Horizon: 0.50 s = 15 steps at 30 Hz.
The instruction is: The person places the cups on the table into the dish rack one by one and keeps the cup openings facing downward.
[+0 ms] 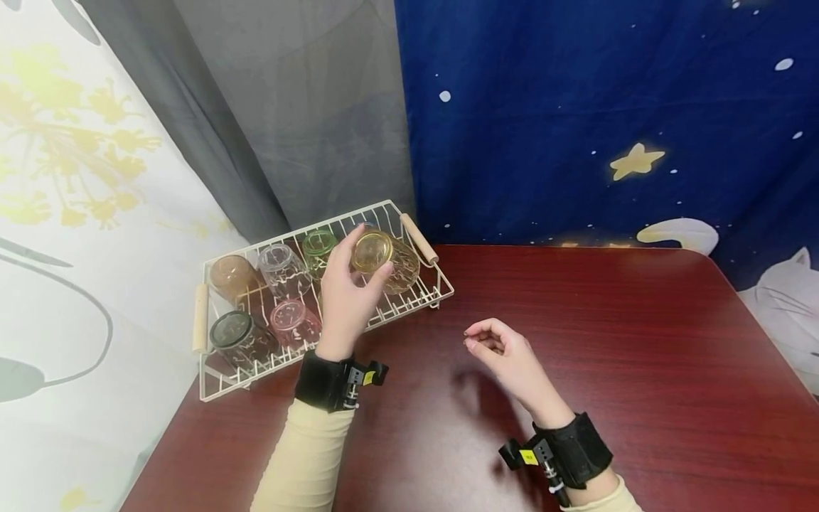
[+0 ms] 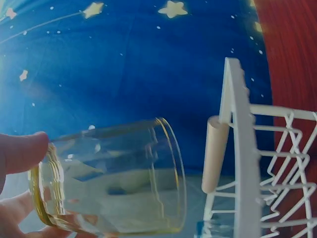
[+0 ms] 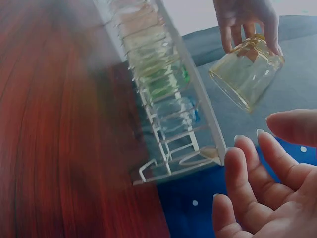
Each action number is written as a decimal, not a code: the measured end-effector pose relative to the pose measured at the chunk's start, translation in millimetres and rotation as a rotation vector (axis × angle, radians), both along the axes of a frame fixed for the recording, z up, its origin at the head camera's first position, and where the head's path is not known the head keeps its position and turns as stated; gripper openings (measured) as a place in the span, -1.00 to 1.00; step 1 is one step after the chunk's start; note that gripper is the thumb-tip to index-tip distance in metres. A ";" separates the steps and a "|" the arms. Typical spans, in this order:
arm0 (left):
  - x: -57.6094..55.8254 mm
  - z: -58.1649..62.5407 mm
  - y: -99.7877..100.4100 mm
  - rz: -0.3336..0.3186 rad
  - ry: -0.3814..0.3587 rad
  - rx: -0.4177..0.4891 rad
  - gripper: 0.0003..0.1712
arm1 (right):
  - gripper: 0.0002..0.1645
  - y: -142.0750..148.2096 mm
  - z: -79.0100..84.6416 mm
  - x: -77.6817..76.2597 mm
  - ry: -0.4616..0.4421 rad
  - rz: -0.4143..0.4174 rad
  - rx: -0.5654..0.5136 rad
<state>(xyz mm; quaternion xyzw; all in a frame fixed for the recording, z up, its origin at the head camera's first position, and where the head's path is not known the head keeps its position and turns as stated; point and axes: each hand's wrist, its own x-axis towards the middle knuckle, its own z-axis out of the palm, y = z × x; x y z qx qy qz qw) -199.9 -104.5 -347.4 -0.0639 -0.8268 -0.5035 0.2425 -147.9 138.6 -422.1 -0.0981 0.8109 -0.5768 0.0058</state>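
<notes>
My left hand (image 1: 348,295) holds a clear yellow glass (image 1: 402,267) by its base end, thumb and fingers around it. In the left wrist view, the tilted glass (image 2: 109,183) hangs apart from the rack, its mouth toward the wooden handle (image 2: 215,153). The white wire rack (image 1: 348,216) lies under that hand. My right hand (image 1: 512,366) hovers over the table, holding nothing, fingers loosely bent. A green glass (image 1: 318,249) stands in the rack close to my left hand. A blue glass (image 3: 176,114) is mostly hidden behind that hand in the head view.
More glasses occupy the rack's left part: brown (image 1: 234,277), clear (image 1: 281,270), dark grey (image 1: 239,338) and pink (image 1: 296,323). The dark red table (image 1: 640,341) extends to the right. A grey curtain (image 1: 320,107) and a blue star-patterned curtain (image 1: 544,142) hang behind.
</notes>
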 end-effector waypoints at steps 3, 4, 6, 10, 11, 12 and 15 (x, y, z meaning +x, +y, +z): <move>-4.8 -6.3 -2.2 0.032 -0.005 -0.052 -0.23 | -0.80 -0.4 -1.5 2.4 0.022 -0.023 0.100; -6.2 -8.3 -2.8 0.043 -0.012 -0.072 -0.23 | -0.81 -0.9 -1.6 3.3 0.028 -0.027 0.130; -9.3 -13.0 -4.0 0.065 -0.032 -0.118 -0.23 | -0.82 -2.0 -1.9 4.8 0.037 -0.026 0.168; -14.2 -20.2 -4.0 0.067 -0.082 -0.182 -0.23 | -0.82 -2.4 -3.1 5.9 0.050 -0.019 0.218; -15.3 -21.7 -3.6 0.062 -0.095 -0.191 -0.23 | -0.83 -2.1 -3.5 5.9 0.055 -0.016 0.227; -15.9 -22.8 -3.0 0.057 -0.108 -0.197 -0.23 | -0.83 -1.8 -4.0 5.8 0.057 -0.013 0.236; -17.7 -26.4 -0.9 0.050 -0.143 -0.207 -0.23 | -0.83 -0.9 -4.8 5.7 0.064 -0.004 0.253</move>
